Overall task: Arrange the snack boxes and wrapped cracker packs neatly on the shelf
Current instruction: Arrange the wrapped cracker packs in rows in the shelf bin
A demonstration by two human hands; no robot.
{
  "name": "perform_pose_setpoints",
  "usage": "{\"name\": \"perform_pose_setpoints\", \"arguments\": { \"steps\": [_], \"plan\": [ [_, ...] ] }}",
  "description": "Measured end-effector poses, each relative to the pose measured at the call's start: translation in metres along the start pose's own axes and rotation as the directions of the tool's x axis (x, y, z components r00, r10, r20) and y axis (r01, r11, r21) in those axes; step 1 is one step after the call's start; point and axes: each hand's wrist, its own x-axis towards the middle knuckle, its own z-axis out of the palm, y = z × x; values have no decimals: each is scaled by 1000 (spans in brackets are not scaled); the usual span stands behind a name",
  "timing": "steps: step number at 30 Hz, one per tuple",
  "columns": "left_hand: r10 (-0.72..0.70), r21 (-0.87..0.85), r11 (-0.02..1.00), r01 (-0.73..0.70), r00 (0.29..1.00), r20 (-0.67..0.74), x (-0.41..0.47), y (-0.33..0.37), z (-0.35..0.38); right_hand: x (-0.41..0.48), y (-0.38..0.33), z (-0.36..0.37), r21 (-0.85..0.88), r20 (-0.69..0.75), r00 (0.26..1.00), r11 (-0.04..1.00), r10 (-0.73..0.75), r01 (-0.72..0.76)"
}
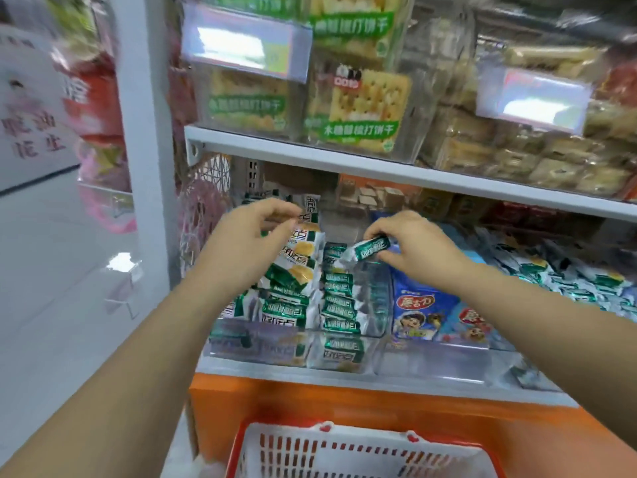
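cracker pack [370, 248] — pinched, right hand [412, 244]

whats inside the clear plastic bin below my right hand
A row of green wrapped cracker packs. The right hand holds another pack above, covering the back of the clear plastic bin.

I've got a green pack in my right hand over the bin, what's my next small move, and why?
Probably lower the pack in your right hand onto the back end of the right row below it, label facing like the others. That row lies flat and lined up in the clear bin, while the held pack sits tilted above it.
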Motion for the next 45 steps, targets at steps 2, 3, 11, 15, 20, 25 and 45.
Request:
{"name": "perform_pose_setpoints", "arguments": {
  "steps": [2,3,11,15,20,25,45],
  "plan": [
    [-2,188,982,-21,993,121,14,-13,-1,21,2,4,-124,75,997,992,-12,21],
    [-19,276,961,-32,984,178,19,-19,-1,31,2,7,-164,115,993,986,2,17],
    [-169,556,824,-114,886,432,48,-46,4,101,5,44,-426,392,918,897,67,117],
    [-182,522,848,-90,876,447,52,-52,4,123,4,63,-359,596,795,923,109,143],
    [-149,466,880,-89,881,449,54,-60,0,135,10,78,-208,753,645,977,132,43],
    [-121,439,893,-97,889,442,54,-63,-2,150,25,70,-138,565,825,989,27,62],
    [-146,471,878,-87,888,436,52,-54,-3,129,23,58,-247,348,911,959,221,-138]
  ]
}}
